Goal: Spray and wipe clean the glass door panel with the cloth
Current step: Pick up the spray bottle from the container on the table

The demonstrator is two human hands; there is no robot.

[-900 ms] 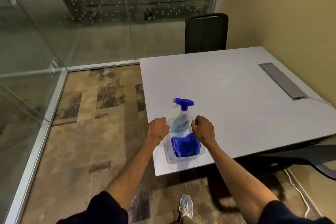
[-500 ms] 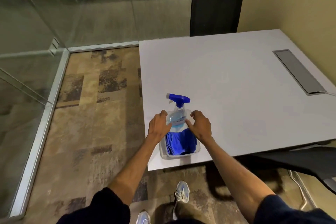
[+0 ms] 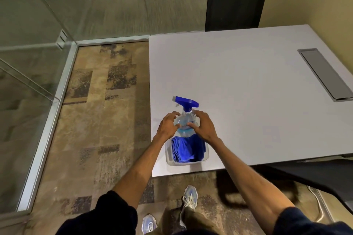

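Both hands, left [image 3: 168, 125] and right [image 3: 203, 127], curl fingers around bottle [image 3: 184, 122] standing in tub [image 3: 186, 162] beside cloth [image 3: 186, 149], likely to lift it out.

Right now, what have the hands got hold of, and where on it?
Both the left hand and the right hand are on the clear body of the spray bottle, below its blue trigger head. The blue cloth lies untouched.

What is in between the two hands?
In the head view, the clear plastic spray bottle with a blue trigger top stands between the left hand and right hand, whose fingers wrap its sides.
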